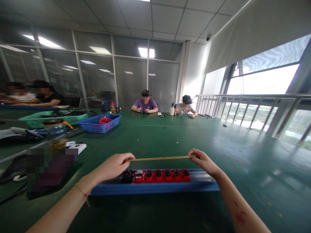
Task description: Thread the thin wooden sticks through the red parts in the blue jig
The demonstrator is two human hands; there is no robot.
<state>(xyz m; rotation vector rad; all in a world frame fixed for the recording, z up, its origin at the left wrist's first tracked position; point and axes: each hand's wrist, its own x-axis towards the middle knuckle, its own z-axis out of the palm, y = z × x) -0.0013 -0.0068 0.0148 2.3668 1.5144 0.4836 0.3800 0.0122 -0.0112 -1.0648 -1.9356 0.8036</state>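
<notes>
A thin, straight, yellowish strip [160,158] stretches level between my two hands, above the far side of a blue tray [155,189]. My left hand [119,163] pinches its left end between thumb and fingers. At the other end, my right hand [202,160] grips it the same way. In the long, narrow tray stands a row of several red blocks [158,176] with black parts on top. A black block [127,176] sits at the left end of the row, partly beside my left hand. The strip's exact kind cannot be made out.
To the left lie a blue basket [99,124] with a red item, a green basket [31,121], a lidded jar [56,132] and a white device [79,149]. Two people sit across the green table [155,139]; others sit at far left. A railing [257,111] runs along the right.
</notes>
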